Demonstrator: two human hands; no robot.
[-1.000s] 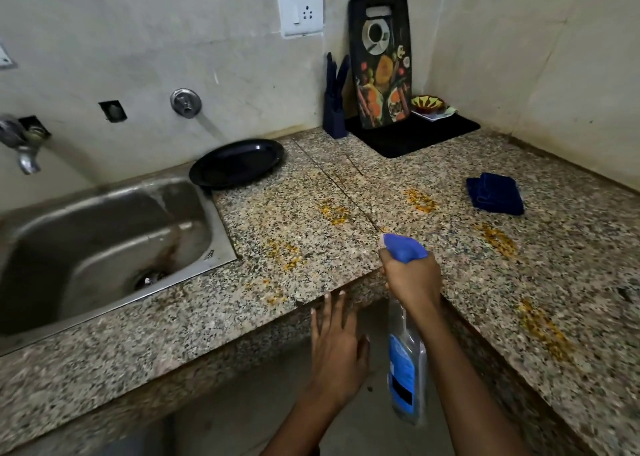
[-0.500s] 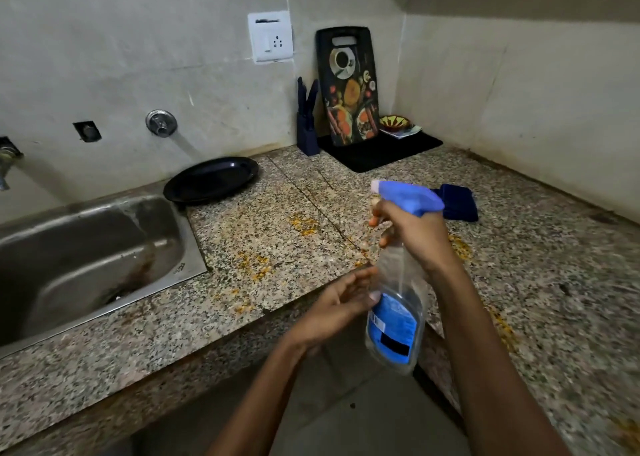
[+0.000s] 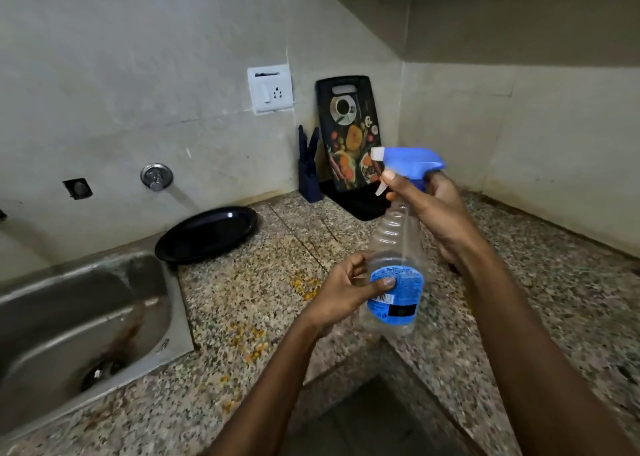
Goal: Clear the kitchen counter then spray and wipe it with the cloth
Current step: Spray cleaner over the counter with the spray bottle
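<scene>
Now gripping spray bottle (image 3: 394,282) above stained table (image 3: 263,296): right hand (image 3: 429,209) closing around trigger neck, left hand (image 3: 346,289) clasping label; spraying, wiping still pending; black plate (image 3: 207,233) remaining beside sink (image 3: 76,317)

sink (image 3: 69,317): cut off by the left edge; only its right part shows
spray bottle (image 3: 394,282): neck hidden under the right hand (image 3: 436,213); label print too small to read
cutting board (image 3: 349,133): lower right corner hidden behind the spray bottle's head
black mat (image 3: 356,202) under the cutting board: mostly hidden behind the spray bottle
</scene>
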